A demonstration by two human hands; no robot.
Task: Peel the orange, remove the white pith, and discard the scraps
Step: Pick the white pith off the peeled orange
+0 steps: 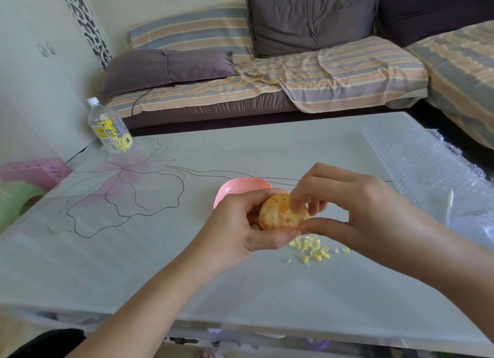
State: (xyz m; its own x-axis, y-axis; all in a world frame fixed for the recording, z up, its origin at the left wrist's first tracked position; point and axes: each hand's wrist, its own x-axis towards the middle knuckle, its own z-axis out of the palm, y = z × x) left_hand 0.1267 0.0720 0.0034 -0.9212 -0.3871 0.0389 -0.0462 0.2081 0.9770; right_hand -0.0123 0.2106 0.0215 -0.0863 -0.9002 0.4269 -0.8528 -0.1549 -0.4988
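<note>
Head view showed both hands raised over the glass table (160,264), meeting around a peeled orange (278,213). The left hand (240,232) gripped the orange from its left side, with the thumb curled under it and the fingers wrapped over the top. The orange's pale, ragged face was turned toward the camera. The right hand (355,205) came in from the other side. Its forefinger was bent down onto the fruit's upper right edge and its thumb lay along the lower edge, so the two pinched at the surface. Whether a shred of pith sat between them could not be told.

Just below the right thumb, a scatter of yellowish pith scraps (312,250) lay on the table. Beyond the left hand's knuckles, partly hidden by them, stood a pink bowl (238,189). Far off past the left hand stood a clear bottle (109,128) with a yellow label. Bubble wrap (417,165) lay beyond the right wrist.
</note>
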